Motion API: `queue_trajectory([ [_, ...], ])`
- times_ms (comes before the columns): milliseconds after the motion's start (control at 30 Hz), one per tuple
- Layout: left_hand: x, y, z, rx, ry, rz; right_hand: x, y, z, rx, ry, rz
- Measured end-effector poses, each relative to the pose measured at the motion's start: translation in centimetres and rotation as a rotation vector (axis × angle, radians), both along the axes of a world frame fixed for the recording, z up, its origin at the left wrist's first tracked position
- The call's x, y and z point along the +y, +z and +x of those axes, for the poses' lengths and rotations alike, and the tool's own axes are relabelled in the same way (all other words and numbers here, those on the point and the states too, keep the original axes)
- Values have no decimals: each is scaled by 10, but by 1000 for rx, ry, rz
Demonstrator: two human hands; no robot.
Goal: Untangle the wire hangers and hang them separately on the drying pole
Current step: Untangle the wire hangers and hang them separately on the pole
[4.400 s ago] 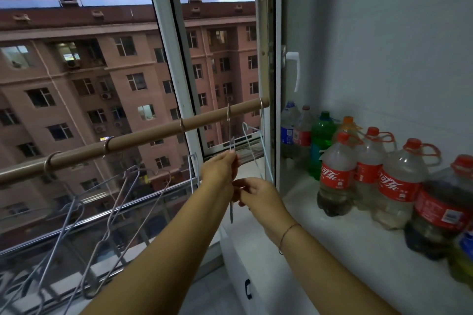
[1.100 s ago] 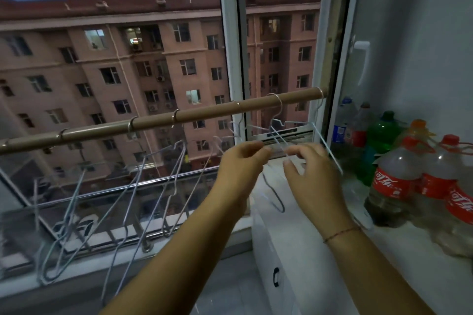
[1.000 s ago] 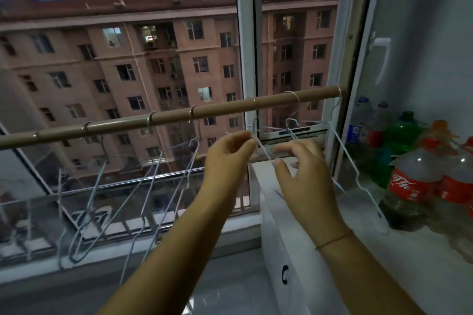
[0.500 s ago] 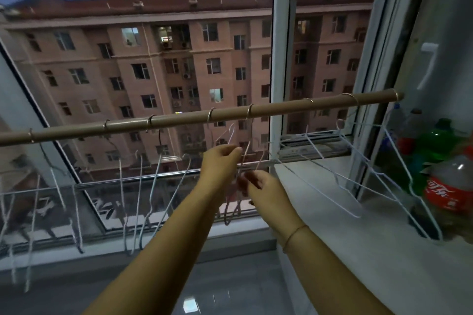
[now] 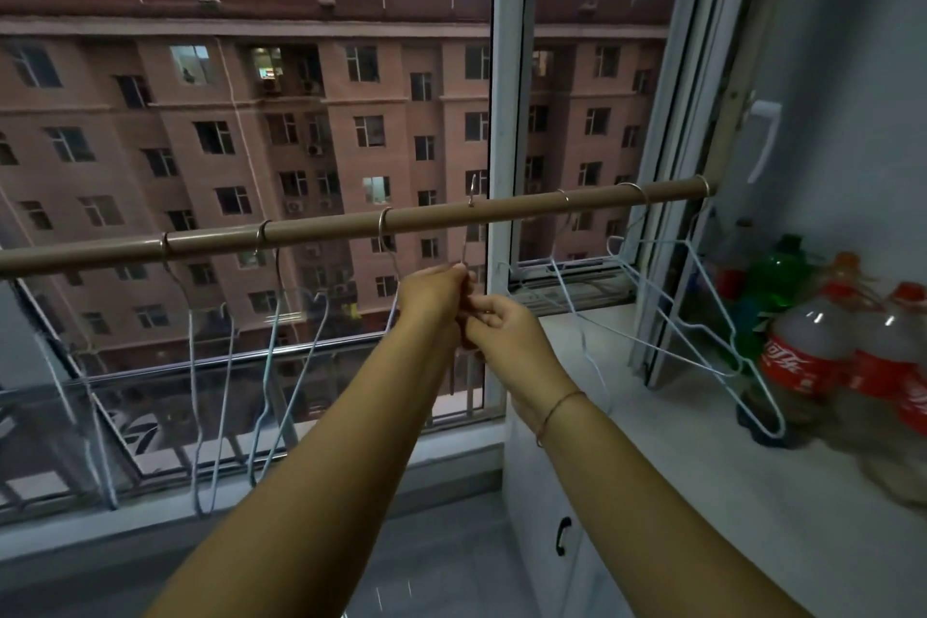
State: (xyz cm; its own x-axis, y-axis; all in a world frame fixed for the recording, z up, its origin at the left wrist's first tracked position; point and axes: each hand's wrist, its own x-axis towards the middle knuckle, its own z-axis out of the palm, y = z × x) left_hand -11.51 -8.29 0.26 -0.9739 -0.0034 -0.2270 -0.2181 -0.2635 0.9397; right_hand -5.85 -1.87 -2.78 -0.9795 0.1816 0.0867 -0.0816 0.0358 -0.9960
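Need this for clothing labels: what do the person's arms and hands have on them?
The left forearm and right forearm are bare, with no sleeves in view. The left hand and right hand are ungloved, no rings or watch visible. A thin cord bracelet circles the right wrist.

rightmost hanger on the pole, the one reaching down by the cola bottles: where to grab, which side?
Probably the neck just below the hook of the rightmost hanger, coming from the room side. Its body slants over the counter toward the cola bottles and overlaps the neighbouring hanger, so the lower wires are crowded; the neck is clear.
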Motion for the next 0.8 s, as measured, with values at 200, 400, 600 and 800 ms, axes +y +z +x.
queue_trajectory([
  [200, 12, -9, -4, -48, 8, -16, 13, -10, 1, -34, 8, 8],
  [400, 13, 0, -14, 0, 58, 32, 14, -7, -2, -14, 30, 14],
  [600, 11, 2, -28, -102, 38, 98, 12, -7, -7, -26, 36, 31],
  [800, 9, -17, -30, -53, 4, -34, 21, -17, -10, -67, -2, 3],
])
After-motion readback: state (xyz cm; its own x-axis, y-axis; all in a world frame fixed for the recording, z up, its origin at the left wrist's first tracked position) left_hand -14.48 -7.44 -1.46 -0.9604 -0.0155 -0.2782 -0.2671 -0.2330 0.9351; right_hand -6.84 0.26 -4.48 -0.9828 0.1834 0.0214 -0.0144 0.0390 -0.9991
